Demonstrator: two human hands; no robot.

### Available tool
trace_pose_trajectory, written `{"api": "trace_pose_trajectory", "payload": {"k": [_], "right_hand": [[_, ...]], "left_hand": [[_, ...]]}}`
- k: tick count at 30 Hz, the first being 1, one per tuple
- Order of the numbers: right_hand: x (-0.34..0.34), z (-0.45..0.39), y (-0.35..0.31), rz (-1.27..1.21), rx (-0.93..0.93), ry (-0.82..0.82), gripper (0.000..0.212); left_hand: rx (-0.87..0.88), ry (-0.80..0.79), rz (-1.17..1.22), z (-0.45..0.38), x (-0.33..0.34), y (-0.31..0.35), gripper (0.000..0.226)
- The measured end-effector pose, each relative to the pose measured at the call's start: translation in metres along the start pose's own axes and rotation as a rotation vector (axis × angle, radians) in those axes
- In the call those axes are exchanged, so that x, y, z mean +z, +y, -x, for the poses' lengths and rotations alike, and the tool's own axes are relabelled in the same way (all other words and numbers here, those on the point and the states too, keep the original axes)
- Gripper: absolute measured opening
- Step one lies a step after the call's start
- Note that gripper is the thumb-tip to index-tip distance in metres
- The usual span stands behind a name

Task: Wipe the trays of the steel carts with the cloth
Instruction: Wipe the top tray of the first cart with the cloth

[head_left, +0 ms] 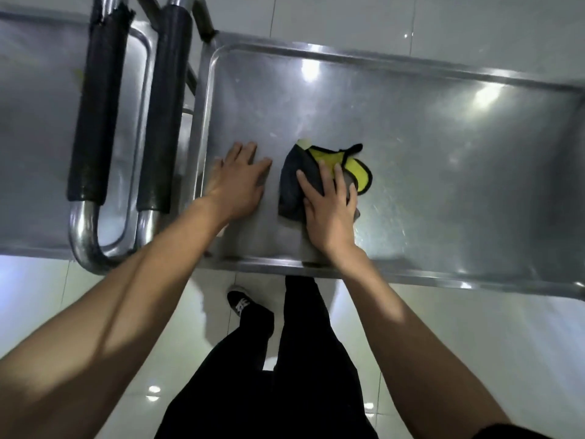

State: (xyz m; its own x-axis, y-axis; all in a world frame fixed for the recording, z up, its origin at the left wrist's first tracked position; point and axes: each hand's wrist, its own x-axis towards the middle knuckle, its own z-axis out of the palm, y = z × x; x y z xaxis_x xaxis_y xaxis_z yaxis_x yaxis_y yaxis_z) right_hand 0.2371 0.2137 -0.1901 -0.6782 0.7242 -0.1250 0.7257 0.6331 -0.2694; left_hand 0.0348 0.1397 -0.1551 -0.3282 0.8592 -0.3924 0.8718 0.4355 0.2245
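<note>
Head view looks straight down on a steel cart tray [443, 128], and no writing or label can be read anywhere on it. Its metal is dull and streaked, with ceiling lights glaring off it. The right hand [329, 213] presses flat on a grey and yellow cloth [319, 172] lying near the tray's front left corner, fingers [326, 175] spread apart over the fabric rather than gripping it. The left hand [237, 182] rests flat on the bare metal just beside the cloth, its fingers together. A second cart [38, 122] stands to the left, its two black-padded handles [98, 112] between the trays. Below, pale glossy floor tiles [95, 299], dark trousers and one shoe [240, 304] show. The tray's right end is cut off.
</note>
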Motion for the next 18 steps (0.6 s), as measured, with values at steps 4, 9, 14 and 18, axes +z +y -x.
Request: {"api": "trace_pose_trajectory", "payload": {"k": [4,9,14,18], "right_hand": [[0.016,0.067,-0.017,-0.018,-0.005,0.015,0.066],[0.023,0.104,-0.035,-0.023,0.021,-0.038,0.072],[0.015,0.091,-0.038,-0.030,0.027,-0.082,0.064],[0.010,0.063,-0.038,-0.065,0.018,-0.049,0.060]], "left_hand": [[0.004,-0.003,-0.015,0.027,0.009,-0.006,0.062],[-0.014,0.015,-0.066,0.043,0.017,-0.010,0.059],[-0.044,-0.013,-0.063,0.048,0.013,-0.012,0.058],[-0.045,-0.007,-0.028,0.046,0.008,-0.014,0.054]]}}
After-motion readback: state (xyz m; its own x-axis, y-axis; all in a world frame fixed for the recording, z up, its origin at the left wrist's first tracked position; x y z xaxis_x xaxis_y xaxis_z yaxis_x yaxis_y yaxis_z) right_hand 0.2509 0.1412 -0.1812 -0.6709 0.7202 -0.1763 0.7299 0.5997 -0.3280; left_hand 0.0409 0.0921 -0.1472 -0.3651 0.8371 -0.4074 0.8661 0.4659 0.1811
